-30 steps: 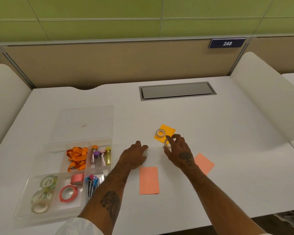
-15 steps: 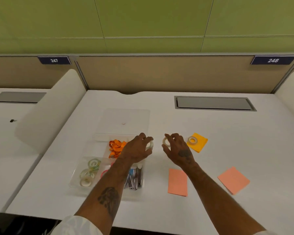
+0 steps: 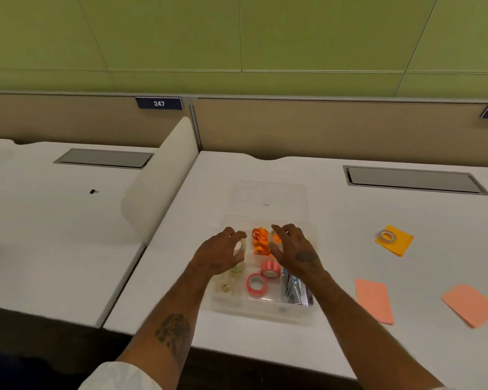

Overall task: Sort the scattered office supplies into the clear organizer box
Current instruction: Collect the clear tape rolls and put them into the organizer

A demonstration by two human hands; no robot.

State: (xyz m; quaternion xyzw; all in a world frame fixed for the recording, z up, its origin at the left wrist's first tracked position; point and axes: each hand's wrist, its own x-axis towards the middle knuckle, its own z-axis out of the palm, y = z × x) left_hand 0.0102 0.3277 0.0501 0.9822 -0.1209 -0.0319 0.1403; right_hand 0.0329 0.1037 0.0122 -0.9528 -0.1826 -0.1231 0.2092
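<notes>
The clear organizer box [image 3: 265, 313] sits on the white desk with its lid [image 3: 268, 192] lying open behind it. Inside are orange clips [image 3: 261, 240], two pink tape rolls [image 3: 256, 283], clear tape rolls [image 3: 226, 285] and pens [image 3: 296, 289]. My left hand [image 3: 219, 253] hovers over the box's left side, pinching a small clear tape roll [image 3: 241, 246]. My right hand [image 3: 295, 253] is over the middle of the box, its fingertips on another small roll [image 3: 273, 236], mostly hidden. To the right, one more tape roll [image 3: 387, 236] rests on an orange sticky note [image 3: 399, 244].
Two salmon paper notes [image 3: 373, 301] [image 3: 471, 304] lie right of the box. A grey cable hatch [image 3: 414, 180] is set into the desk at the back. A white curved divider [image 3: 158, 181] separates a neighbouring desk on the left, which has a small black object [image 3: 93, 191].
Both hands, each with a small tape roll, have moved left from beside the orange note to above the box. The view has swung left with them.
</notes>
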